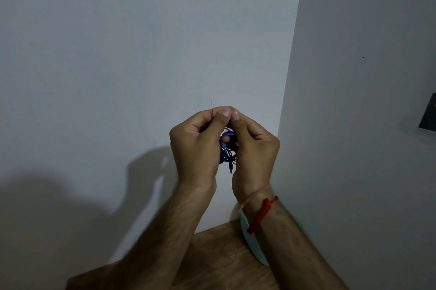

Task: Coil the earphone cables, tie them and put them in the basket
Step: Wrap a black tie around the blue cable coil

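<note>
Both hands (224,143) pinch the coiled blue earphones (227,148) above the basket (253,245).

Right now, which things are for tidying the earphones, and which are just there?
For the job: blue earphone cable, thin tie, left hand, right hand, pale basket.

Just there: wooden table, red bracelet, dark thing on the wall.

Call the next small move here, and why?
Probably twist the thin tie tight: both hands, left hand and right hand, pinch it above the coiled blue cable, one end sticking up; the basket waits below.
</note>
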A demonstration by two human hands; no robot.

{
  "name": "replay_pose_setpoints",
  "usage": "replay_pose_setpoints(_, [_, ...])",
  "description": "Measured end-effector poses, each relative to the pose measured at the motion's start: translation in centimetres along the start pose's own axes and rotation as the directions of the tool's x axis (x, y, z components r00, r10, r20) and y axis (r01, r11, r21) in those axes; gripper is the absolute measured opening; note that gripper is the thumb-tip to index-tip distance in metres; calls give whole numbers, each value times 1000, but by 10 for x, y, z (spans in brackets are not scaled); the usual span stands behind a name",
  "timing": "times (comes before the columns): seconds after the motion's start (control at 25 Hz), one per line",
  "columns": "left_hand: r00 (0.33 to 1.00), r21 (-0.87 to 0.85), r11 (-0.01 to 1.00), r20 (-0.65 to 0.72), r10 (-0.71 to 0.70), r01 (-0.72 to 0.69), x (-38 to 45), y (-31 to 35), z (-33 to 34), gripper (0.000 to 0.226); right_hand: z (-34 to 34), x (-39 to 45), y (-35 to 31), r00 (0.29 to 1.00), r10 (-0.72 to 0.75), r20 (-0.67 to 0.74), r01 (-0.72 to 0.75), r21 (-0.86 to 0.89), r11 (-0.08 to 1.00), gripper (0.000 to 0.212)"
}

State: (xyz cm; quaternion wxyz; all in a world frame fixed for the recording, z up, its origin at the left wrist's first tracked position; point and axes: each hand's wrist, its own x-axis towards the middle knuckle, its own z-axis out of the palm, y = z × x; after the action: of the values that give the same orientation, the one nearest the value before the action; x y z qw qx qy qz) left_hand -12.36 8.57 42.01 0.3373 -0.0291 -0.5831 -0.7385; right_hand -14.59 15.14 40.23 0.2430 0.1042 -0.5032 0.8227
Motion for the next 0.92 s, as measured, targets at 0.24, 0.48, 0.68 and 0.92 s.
replay_pose_setpoints(0.24, [992,-56,993,64,-104,108,14,2,-10,8,2,3,3,962,-267,51,270,-293,917,10])
replay_pose_setpoints(0.48, [987,-120,986,132,-96,112,14,5,-10,11,12,3,8,937,-348,-15,327,-305,894,18])
replay_pose_setpoints(0.68, [989,-131,985,106,-101,115,22,10,-15,12,2,-1,6,987,-100,128,110,-67,992,14])
replay_pose_setpoints(0.92, [1000,-166,986,5,7,-6,17,5,-17,15,-3,-12,8,980,72,184,-92,107,990,26])
